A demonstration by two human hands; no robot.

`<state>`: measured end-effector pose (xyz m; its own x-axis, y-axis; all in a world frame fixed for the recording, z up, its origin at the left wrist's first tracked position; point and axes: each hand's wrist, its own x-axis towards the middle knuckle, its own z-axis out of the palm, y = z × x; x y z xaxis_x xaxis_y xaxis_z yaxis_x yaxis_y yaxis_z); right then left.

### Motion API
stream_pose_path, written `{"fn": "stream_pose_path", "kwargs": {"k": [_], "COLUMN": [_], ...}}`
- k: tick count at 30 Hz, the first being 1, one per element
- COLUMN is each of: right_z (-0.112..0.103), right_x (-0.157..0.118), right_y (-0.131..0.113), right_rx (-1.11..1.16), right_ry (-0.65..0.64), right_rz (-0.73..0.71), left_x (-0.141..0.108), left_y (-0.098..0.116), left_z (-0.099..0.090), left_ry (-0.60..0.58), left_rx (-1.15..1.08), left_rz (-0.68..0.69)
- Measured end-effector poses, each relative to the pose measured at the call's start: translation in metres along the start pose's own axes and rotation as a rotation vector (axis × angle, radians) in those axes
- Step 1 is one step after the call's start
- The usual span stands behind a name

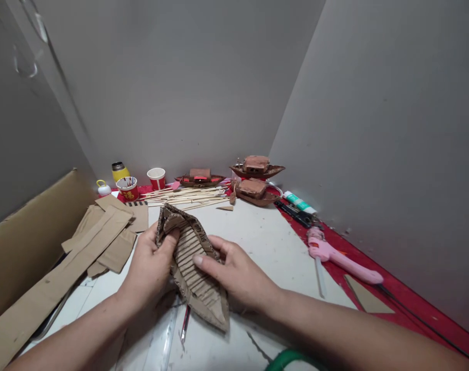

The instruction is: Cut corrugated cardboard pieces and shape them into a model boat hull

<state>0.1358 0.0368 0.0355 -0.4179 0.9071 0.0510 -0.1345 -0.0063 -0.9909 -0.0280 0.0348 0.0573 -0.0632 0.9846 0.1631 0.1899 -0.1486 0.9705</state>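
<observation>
A small boat hull of brown corrugated cardboard (pixel 195 260) is held tilted above the white work surface, its ridged inside facing me. My left hand (pixel 155 252) grips the upper left end, its thumb pressed on a cardboard piece inside the hull. On the other side, my right hand (pixel 234 270) is closed on the right edge, thumb resting on the ridged floor and the fingers hidden behind. Below the hull lies a thin pen-like stick (pixel 185 323), partly covered.
Cardboard strips (pixel 103 237) lie at left. Behind are wooden sticks (pixel 188 197), finished model boats (pixel 256 191) and paper cups (pixel 156 178). A pink glue gun (pixel 344 260) rests at right with its cord trailing. A green curved object (pixel 292 359) shows at the bottom edge.
</observation>
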Motion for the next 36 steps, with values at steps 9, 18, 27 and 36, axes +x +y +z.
{"fn": "stream_pose_path", "kwargs": {"k": [9,18,27,36], "right_z": [-0.016,-0.017,-0.019,-0.022], "right_x": [0.008,0.007,0.004,0.009], "right_y": [-0.011,-0.013,-0.023,-0.017], "right_rx": [-0.277,-0.356,-0.307,-0.195], "right_ry": [0.097,0.066,0.01,-0.061], "right_rz": [-0.185,-0.131,-0.198,-0.092], "left_x": [-0.01,-0.009,-0.012,-0.01], "left_y": [-0.003,-0.005,-0.011,-0.013], "left_z": [0.01,0.009,0.01,0.01], "left_ry": [-0.263,-0.328,-0.446,-0.479], "left_rx": [0.048,0.009,0.088,0.041], "left_rz": [-0.023,-0.116,-0.029,-0.069]}}
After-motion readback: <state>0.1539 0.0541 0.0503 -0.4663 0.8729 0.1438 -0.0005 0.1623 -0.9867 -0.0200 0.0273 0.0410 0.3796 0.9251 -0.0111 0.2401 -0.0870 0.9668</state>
